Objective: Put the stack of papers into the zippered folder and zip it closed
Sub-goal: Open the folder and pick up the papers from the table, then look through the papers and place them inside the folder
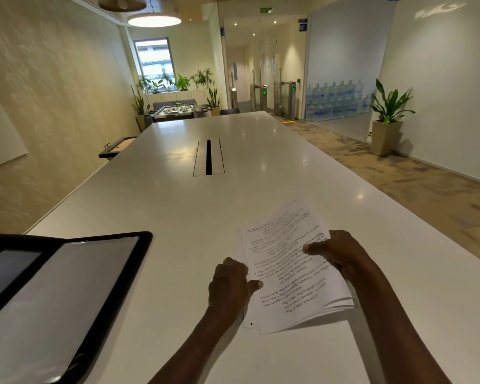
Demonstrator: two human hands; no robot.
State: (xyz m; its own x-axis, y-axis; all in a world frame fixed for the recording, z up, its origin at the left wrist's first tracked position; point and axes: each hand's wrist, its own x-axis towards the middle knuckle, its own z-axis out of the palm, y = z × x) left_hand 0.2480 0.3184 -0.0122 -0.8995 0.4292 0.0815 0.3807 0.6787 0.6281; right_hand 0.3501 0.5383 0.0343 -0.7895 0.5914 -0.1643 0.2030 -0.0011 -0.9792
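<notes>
- Both hands grip the stack of papers (294, 270): the left hand (229, 284) pinches its left edge with the thumb on top, and the right hand (341, 254) clasps the right edge, thumb across the printed page.
- Sheets fan slightly at the near right corner, so squaring the edges against the table (178, 206) first should help.
- Well to the left of the papers lies the zippered folder (53, 295), open, its clear inner pocket facing up.
- Carrying the papers level, both edges pinched, should keep them together.
</notes>
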